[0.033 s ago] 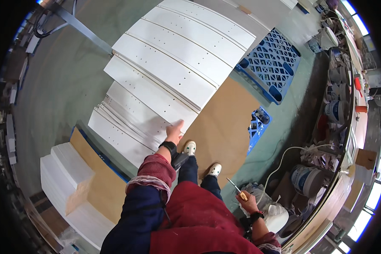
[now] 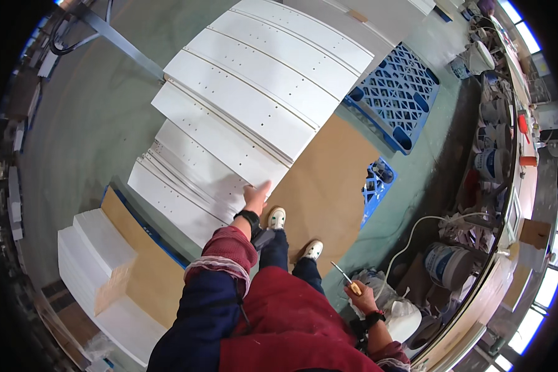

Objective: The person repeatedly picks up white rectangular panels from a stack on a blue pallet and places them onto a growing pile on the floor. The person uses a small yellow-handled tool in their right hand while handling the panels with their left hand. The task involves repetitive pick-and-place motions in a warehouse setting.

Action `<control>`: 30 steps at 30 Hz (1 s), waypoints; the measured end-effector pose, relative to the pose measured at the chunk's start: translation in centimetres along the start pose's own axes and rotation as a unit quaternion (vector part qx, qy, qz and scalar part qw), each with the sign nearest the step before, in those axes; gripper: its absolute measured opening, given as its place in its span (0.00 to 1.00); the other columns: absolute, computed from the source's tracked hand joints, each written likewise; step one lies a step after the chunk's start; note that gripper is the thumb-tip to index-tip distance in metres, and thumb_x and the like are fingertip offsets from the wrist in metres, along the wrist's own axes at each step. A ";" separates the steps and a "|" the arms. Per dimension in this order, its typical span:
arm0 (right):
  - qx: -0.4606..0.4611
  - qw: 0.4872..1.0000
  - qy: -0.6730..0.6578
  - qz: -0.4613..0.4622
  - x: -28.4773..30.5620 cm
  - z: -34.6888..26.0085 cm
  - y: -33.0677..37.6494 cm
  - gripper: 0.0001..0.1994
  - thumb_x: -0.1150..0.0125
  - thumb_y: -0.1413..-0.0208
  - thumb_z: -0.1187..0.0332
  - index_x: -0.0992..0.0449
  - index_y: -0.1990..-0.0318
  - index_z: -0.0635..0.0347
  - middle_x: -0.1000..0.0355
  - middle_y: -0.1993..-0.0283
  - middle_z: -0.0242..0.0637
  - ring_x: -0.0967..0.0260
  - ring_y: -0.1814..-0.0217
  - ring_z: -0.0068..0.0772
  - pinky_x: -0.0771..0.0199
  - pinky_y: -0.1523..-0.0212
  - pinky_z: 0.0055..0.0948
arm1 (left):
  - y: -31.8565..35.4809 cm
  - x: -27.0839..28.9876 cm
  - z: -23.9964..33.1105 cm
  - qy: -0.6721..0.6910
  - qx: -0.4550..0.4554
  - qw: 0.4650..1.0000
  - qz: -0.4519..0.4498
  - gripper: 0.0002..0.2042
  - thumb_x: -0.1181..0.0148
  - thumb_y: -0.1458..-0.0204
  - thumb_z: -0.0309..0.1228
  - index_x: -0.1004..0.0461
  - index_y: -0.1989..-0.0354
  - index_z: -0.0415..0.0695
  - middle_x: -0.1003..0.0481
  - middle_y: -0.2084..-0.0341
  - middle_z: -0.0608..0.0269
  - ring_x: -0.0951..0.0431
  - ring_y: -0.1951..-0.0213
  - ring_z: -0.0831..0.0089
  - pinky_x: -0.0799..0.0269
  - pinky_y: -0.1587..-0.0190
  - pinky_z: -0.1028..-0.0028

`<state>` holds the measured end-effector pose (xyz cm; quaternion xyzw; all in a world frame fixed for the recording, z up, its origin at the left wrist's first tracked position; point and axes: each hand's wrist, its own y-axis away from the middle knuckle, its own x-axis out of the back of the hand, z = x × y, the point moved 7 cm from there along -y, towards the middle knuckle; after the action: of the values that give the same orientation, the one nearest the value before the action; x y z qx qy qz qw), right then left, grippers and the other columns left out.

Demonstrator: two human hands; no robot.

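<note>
Head view shows the left hand (image 2: pixel 255 197) with flat, stretched fingers pressing the near edge of a white panel (image 2: pixel 220 146) on the stack. The right hand (image 2: pixel 361 299) is closed around a screwdriver (image 2: pixel 344 276). The panel could slide off if pushed unevenly. Nothing differs from the earlier frame.

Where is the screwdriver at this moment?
In the head view, the screwdriver is low on the right, held in the right hand, near the white shoes.

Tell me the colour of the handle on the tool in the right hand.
Orange, on the screwdriver held in the right hand; head view.
</note>
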<state>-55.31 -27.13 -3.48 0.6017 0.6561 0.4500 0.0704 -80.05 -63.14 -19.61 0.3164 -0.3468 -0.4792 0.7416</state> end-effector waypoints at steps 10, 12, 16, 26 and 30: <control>-0.025 1.000 0.003 0.003 0.6 1.6 0.6 0.14 0.35 0.58 0.63 0.28 0.65 0.60 0.31 0.77 0.35 0.35 0.74 0.21 0.33 0.70 0.24 | 0.9 0.2 0.0 0.040 -0.098 0.992 -0.069 0.22 0.38 0.57 0.37 0.40 0.60 0.37 0.30 0.70 0.58 0.25 0.79 0.73 0.29 0.78 0.77; -0.018 1.000 0.012 -0.009 0.3 1.7 0.9 0.14 0.36 0.58 0.63 0.28 0.66 0.60 0.31 0.77 0.36 0.35 0.75 0.23 0.33 0.70 0.24 | 1.1 0.1 0.1 0.067 -0.092 0.990 -0.079 0.21 0.39 0.56 0.36 0.40 0.61 0.37 0.30 0.71 0.58 0.25 0.79 0.73 0.28 0.77 0.76; -0.030 0.999 0.011 -0.019 0.4 0.7 1.1 0.13 0.36 0.57 0.62 0.28 0.66 0.59 0.31 0.78 0.37 0.35 0.76 0.25 0.33 0.71 0.25 | 1.5 0.1 0.1 0.109 -0.099 0.986 -0.081 0.17 0.40 0.55 0.33 0.38 0.63 0.37 0.30 0.72 0.59 0.25 0.79 0.73 0.28 0.77 0.76; -0.033 0.999 0.012 -0.029 -0.5 2.4 0.8 0.15 0.37 0.57 0.60 0.28 0.65 0.60 0.30 0.75 0.41 0.31 0.73 0.32 0.32 0.69 0.27 | 1.4 0.2 -1.0 0.168 -0.018 0.986 0.011 0.11 0.39 0.57 0.28 0.34 0.72 0.34 0.30 0.79 0.61 0.27 0.82 0.73 0.28 0.79 0.79; -0.011 0.999 0.011 -0.032 -0.6 2.9 0.7 0.15 0.37 0.57 0.62 0.28 0.64 0.60 0.30 0.75 0.38 0.33 0.72 0.28 0.33 0.68 0.26 | 2.1 0.4 -0.7 0.173 -0.004 0.985 0.029 0.10 0.39 0.56 0.27 0.34 0.72 0.34 0.30 0.79 0.61 0.28 0.81 0.73 0.27 0.77 0.78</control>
<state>-52.78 -26.29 -4.95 0.5750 0.6706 0.4611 0.0838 -78.27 -62.71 -18.21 0.3816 -0.2208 -0.3968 0.8051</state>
